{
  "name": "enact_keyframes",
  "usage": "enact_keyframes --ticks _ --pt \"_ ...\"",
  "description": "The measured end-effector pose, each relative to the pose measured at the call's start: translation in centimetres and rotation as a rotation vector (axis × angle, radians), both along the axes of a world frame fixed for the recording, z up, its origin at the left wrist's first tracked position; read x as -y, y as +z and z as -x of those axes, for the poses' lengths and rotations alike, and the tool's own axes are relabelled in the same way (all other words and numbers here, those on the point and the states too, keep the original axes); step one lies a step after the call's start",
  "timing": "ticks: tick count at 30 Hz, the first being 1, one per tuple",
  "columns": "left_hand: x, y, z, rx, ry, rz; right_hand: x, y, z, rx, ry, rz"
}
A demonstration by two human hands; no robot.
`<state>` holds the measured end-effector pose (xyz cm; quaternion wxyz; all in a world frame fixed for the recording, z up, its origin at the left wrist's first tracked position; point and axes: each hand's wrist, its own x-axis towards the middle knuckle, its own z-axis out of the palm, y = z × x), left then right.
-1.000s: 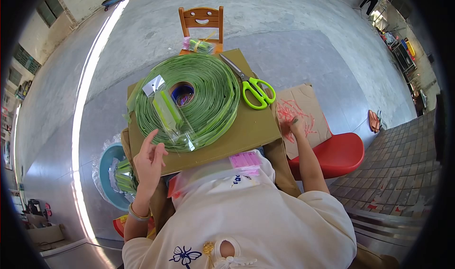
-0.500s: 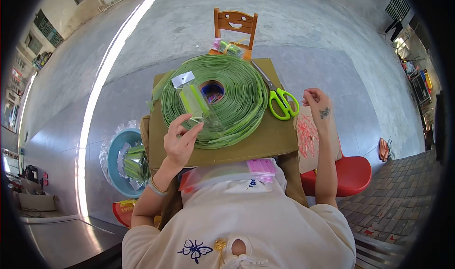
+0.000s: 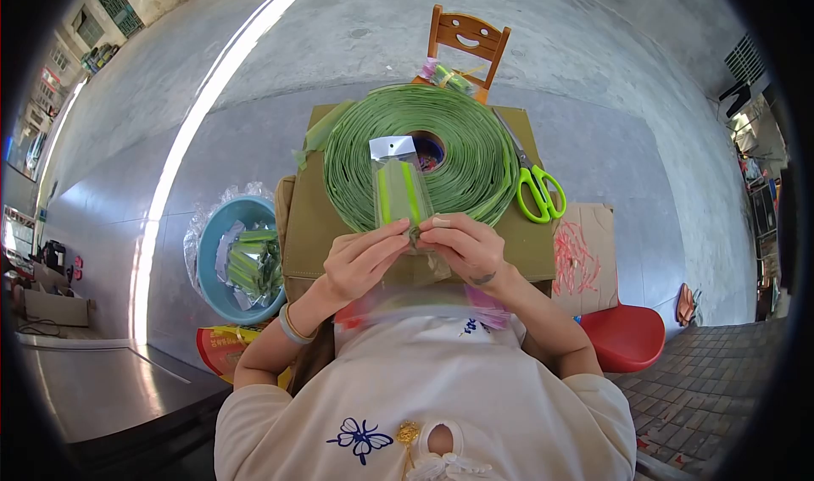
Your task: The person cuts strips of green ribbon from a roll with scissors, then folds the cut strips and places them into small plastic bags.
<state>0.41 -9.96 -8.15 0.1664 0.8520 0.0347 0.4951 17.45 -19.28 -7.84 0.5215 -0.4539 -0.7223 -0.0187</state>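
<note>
Bag (image 3: 397,180): clear plastic, silvery flap (image 3: 403,144) with one hole, bright green strips (image 3: 413,193) inside; lies towards seven o'clock of the coiled green roll's (image 3: 475,159) core. Left hand (image 3: 365,265) and right hand (image 3: 473,248): fingertips pinch the bag's six o'clock end, largely covering it; dark bit (image 3: 414,234) between them is unclear. Red-and-yellow packet (image 3: 222,348), eight o'clock: partly behind left arm (image 3: 263,358); lettering is illegible.

Sunlight (image 3: 153,218) cuts across the grey floor (image 3: 365,32) at left; a smiley-backed wooden chair (image 3: 471,32) stands at upper centre, a red chair (image 3: 623,339) at lower right, a barred window (image 3: 746,59) at upper right.
</note>
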Motion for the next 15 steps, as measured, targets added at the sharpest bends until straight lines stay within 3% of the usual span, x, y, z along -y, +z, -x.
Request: enact_keyframes --ticks 5,8,11,15 --pt "0.5 -0.6 0.3 0.003 -0.064 0.094 1.4 0.0 0.1 -0.137 0.058 0.106" --pt "1.3 -1.5 0.9 -0.032 -0.12 0.293 2.6 -0.6 1.1 -0.566 0.093 0.356" --pt "2.9 -1.7 1.6 -0.111 -0.104 0.792 3.8 -0.3 2.2 -0.834 0.027 0.566" --pt "4.2 -1.6 1.9 -0.021 -0.093 1.099 4.6 -0.9 3.2 -0.945 -0.005 0.652"
